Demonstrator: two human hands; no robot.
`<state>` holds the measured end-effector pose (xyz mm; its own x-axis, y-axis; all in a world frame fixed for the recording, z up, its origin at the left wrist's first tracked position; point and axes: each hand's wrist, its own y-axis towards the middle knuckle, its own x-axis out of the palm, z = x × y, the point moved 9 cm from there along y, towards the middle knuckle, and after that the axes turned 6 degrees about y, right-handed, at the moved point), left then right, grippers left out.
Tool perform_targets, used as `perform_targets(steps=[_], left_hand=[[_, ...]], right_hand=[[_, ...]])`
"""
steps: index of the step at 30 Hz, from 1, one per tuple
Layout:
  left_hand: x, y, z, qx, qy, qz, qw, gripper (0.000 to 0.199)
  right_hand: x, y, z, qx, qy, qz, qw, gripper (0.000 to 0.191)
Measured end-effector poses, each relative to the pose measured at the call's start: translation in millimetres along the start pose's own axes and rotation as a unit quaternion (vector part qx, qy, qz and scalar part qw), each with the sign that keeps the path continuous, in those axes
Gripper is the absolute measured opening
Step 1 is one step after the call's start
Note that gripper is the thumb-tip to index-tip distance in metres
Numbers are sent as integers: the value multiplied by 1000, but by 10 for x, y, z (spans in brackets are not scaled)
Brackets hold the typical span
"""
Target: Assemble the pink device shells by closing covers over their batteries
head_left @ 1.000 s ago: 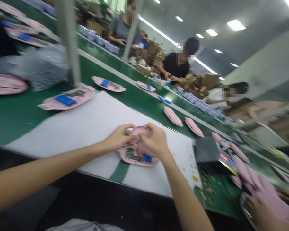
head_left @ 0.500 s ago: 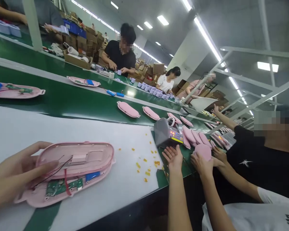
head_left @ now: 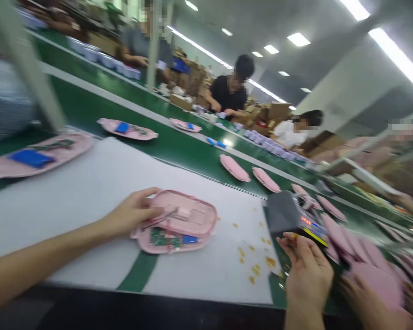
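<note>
Right hand (head_left: 309,271) moved to dispenser (head_left: 289,215), left fingers (head_left: 147,207) spread on open pink casing (head_left: 192,214), green board (head_left: 161,238) showing

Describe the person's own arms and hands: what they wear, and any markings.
The left hand and the right hand are bare, with no gloves. The left forearm shows no sleeve. No watch, band or marking shows, though blur could hide small details.

Bright ceiling strip lights (head_left: 395,55), soft shadows, motion blur, curved wide-angle edges
</note>
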<state>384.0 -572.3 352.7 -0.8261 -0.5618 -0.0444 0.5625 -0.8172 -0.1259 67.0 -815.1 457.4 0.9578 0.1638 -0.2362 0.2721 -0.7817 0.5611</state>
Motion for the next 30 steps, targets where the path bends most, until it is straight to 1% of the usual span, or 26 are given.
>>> perform_targets(steps=[1,2,3,4,5,6,7,8,9,10,11,14,18,20,22,23,24,26,27,28,30], left_hand=[[29,1,14,-10,-33,-15,999,40],[45,3,27,-14,-60,-24,998,39],[61,3,38,-14,-85,-34,996,38],[62,-1,46,-10,-101,-38,994,38],[64,-8,50,-3,-110,-42,993,37],[62,-18,51,4,-115,-45,992,37],[56,-29,48,11,-116,-45,992,36],[46,-37,42,18,-115,-43,992,36],[33,-42,34,24,-113,-39,993,36],[21,-44,25,28,-111,-36,993,35],[11,-44,18,32,-109,-34,993,35],[-5,-33,20,51,-108,-33,992,32],[13,-19,8,66,-106,-41,991,25],[25,-21,-2,70,-93,-42,992,23],[30,-37,11,82,-76,-39,993,22],[29,-48,16,85,-70,-37,993,23],[26,-60,12,82,-67,-33,994,24],[16,-84,-4,69,-61,-25,995,28],[0,-95,-9,63,-55,-17,996,28],[-24,-104,-10,59,-47,-6,997,28],[-79,-115,15,63,-18,16,998,26]], right_hand=[[363,-78,-221,-15,31,-41,999,25],[757,-148,-480,-42,53,-105,992,21],[1166,-224,-749,-80,58,-186,977,18],[1553,-309,-984,-118,51,-267,955,16],[1905,-398,-1159,-151,33,-342,927,17],[2209,-483,-1257,-175,10,-408,896,18],[2459,-559,-1287,-190,-16,-463,865,19],[2651,-623,-1263,-196,-40,-509,837,20],[2786,-674,-1207,-197,-62,-543,814,20],[2869,-708,-1143,-196,-79,-565,798,21],[2910,-724,-1086,-194,-93,-575,789,21],[2899,-733,-1021,-204,-125,-564,790,22],[2877,-814,-1107,-259,-166,-541,783,18],[2894,-842,-1171,-292,-196,-516,781,16],[2921,-819,-1210,-303,-236,-489,783,14],[2934,-776,-1206,-291,-264,-477,786,15],[2939,-713,-1183,-266,-295,-466,790,20],[2915,-555,-1096,-193,-349,-453,798,36],[2887,-474,-1051,-155,-361,-448,803,40],[2859,-406,-1008,-122,-358,-449,809,41],[2832,-330,-939,-80,-319,-469,820,34]])
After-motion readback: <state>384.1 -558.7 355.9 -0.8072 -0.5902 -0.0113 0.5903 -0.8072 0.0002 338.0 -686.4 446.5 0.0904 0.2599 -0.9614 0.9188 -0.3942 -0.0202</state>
